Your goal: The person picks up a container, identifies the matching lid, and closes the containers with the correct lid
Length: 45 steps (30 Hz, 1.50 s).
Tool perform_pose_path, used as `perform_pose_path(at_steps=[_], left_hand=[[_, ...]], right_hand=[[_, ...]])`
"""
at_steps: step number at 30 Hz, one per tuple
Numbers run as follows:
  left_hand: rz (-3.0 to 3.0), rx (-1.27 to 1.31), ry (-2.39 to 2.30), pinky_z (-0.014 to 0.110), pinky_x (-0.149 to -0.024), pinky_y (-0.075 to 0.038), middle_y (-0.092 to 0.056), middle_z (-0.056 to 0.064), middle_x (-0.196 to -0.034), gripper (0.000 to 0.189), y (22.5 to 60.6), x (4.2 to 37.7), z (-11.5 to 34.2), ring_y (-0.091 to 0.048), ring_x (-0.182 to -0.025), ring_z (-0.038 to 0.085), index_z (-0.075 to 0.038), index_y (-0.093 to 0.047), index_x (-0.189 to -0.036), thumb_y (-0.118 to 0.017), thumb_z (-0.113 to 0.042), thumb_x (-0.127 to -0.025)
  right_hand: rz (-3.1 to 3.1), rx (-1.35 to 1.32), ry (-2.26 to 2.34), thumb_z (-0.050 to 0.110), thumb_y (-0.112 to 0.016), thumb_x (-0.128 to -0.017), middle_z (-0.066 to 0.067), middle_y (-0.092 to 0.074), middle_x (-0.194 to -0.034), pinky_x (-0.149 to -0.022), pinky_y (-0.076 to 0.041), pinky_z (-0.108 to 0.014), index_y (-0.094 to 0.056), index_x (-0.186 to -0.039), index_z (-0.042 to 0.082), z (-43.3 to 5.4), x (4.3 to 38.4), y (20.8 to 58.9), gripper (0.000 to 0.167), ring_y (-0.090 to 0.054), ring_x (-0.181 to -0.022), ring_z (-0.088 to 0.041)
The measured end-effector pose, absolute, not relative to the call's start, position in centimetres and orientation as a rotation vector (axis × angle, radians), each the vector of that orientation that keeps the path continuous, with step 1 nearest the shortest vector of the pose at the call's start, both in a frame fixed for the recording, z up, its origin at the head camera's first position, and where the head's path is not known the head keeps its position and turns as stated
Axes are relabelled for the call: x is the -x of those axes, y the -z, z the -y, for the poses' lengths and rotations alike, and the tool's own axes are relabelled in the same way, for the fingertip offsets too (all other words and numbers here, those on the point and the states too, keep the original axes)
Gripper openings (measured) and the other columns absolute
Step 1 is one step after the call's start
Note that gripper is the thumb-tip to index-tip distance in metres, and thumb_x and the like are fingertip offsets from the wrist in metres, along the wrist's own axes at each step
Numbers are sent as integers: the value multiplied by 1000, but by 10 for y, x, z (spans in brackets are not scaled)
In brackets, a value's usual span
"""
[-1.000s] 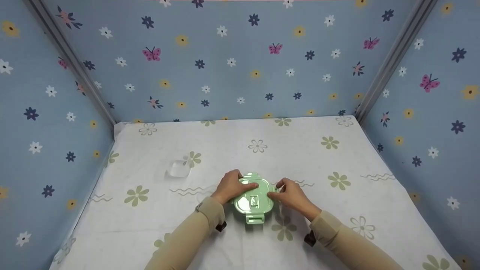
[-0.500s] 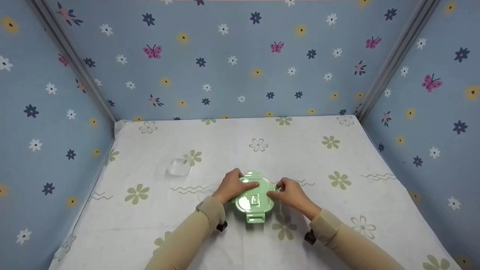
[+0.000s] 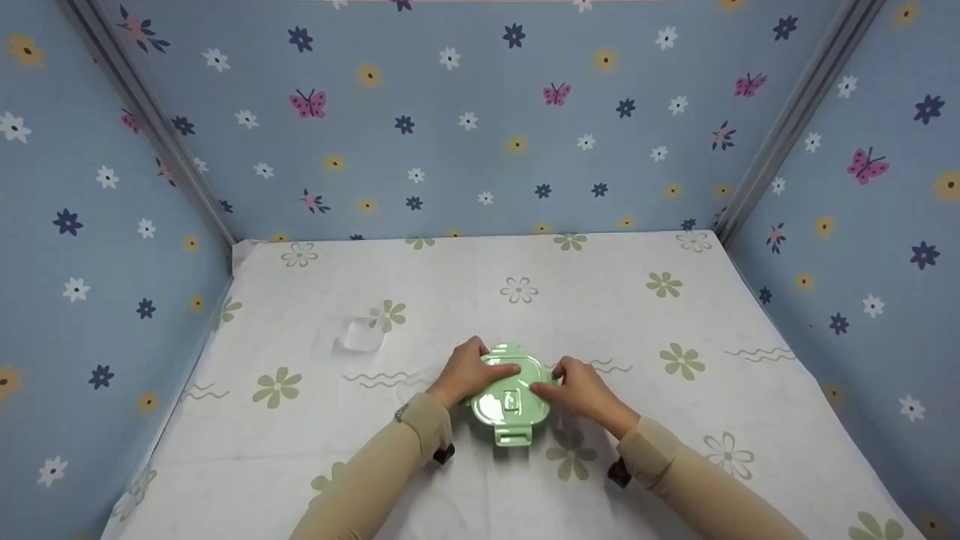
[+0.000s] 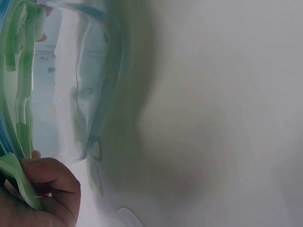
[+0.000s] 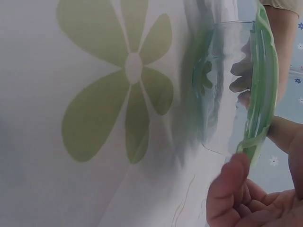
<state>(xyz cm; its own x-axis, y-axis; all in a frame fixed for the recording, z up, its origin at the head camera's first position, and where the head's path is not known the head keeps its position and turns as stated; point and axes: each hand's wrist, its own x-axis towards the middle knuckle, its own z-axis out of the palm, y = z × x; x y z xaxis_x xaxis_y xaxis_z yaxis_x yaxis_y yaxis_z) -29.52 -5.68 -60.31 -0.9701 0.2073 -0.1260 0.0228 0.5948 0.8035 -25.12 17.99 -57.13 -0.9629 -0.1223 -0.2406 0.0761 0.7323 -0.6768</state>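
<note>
A clear food container (image 5: 222, 90) with a green snap-lock lid (image 3: 510, 401) sits on the cloth in the middle front. My left hand (image 3: 466, 375) grips its left side, thumb laid over the top of the lid; in the left wrist view a green side flap (image 4: 21, 182) stands out at the curled fingers. On the opposite side, my right hand (image 3: 581, 390) has its thumb on the lid's edge and bent fingers at the right-hand flap (image 5: 251, 147), below the rim. The front latch (image 3: 514, 436) sticks outward from the lid.
A small clear, see-through piece (image 3: 362, 334) lies at the left, further back on the flowered white cloth (image 3: 600, 300). Blue patterned walls (image 3: 480, 112) enclose the back and both sides, with grey posts (image 3: 795, 112) in the corners.
My right thumb has slid slightly left, further onto the lid. The left hand and the container stay in place; the head view shifts a little.
</note>
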Motion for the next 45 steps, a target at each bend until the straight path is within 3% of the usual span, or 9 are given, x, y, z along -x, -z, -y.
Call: perform_pose_path(at_steps=[6, 19, 30, 45], left_hand=[[-2608, -160, -1312, 37, -86, -50, -63, 7, -104, 65, 605, 294, 56, -56, -93, 22, -9, -56, -107, -88, -61, -85], [-2565, -143, -1359, 34, -83, -48, -59, 5, -100, 61, 608, 290, 59, -55, -92, 21, -10, -54, -103, -91, -55, -84], [-2555, -173, -1398, 33, -82, -47, -56, 2, -97, 58, 610, 294, 58, -54, -91, 20, -11, -53, -100, -91, -52, -85], [-2557, -165, -1420, 33, -83, -46, -55, 2, -96, 58, 608, 296, 58, -54, -92, 20, -13, -52, -99, -92, -51, -84]], right_hand=[[-2592, 25, 1094, 33, -82, -98, -8, -65, -81, -54, -48, -28, -67, -109, 3, -179, 252, 571, 36, -62, -64, -17], [-2486, -39, 1197, 27, -81, -100, -9, -63, -85, -61, -59, -33, -65, -106, 3, -179, 254, 581, 29, -67, -70, -21], [-2475, -57, 1288, 24, -82, -98, -5, -61, -76, -53, -53, -27, -67, -101, 4, -181, 255, 580, 25, -62, -60, -15], [-2442, -80, 1378, 23, -81, -99, -5, -62, -81, -55, -57, -28, -67, -103, 4, -183, 258, 585, 24, -63, -65, -16]])
